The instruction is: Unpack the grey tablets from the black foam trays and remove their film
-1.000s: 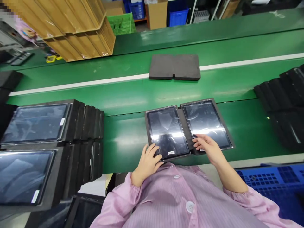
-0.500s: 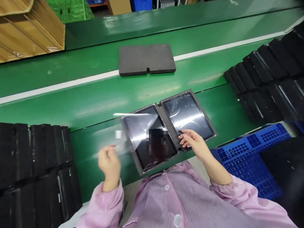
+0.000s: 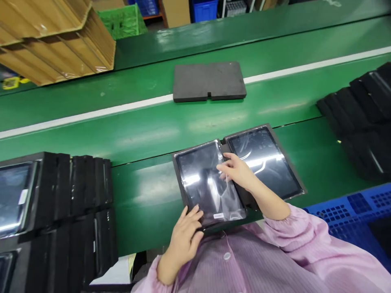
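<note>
Across to the right edge of the left tablet [image 3: 198, 179] has come my right hand [image 3: 236, 173], which half a second ago was over the second tablet [image 3: 269, 156]. Its fingertips bunch close together at the clear film [image 3: 229, 199]; I cannot tell whether that grip pinches the film or only presses it. My left hand [image 3: 183, 240] lies with relaxed, spread fingers at the left tablet's near left corner, its grip loose. The left tablet sits in a foam tray [image 3: 278, 145] on the green desk [image 3: 146, 191]. The film looks creased, so an uneven pull could leave it crooked or trap air, and a stray fingertip might smudge the glass. Earlier the film was a blur out left of the left tablet, beside my left hand; now it covers that tablet.
</note>
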